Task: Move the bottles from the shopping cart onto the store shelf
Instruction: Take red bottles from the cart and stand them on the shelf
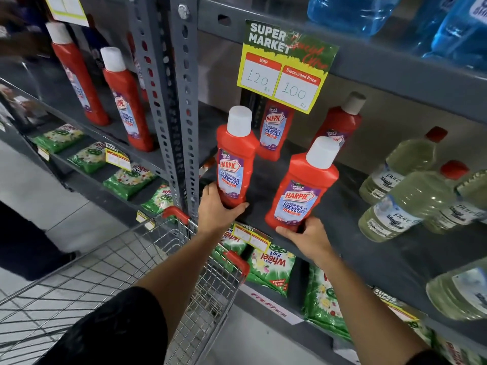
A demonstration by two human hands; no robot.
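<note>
My left hand (217,209) grips the base of a red Harpic bottle (235,154) with a white cap, standing at the front left of the grey shelf (342,214). My right hand (308,237) holds the base of a second red Harpic bottle (303,185), upright near the shelf's front edge. Behind them stand two more red Harpic bottles (276,130), partly hidden by the price sign. The wire shopping cart (147,259) with red corners sits below my arms; no bottles show in its visible part.
A green and yellow price sign (287,67) hangs from the shelf above. Pale green liquid bottles (403,204) with red caps crowd the shelf's right side. A perforated steel upright (171,101) borders the left. Green detergent packs (274,267) fill the lower shelf. Red bottles (126,101) stand in the left bay.
</note>
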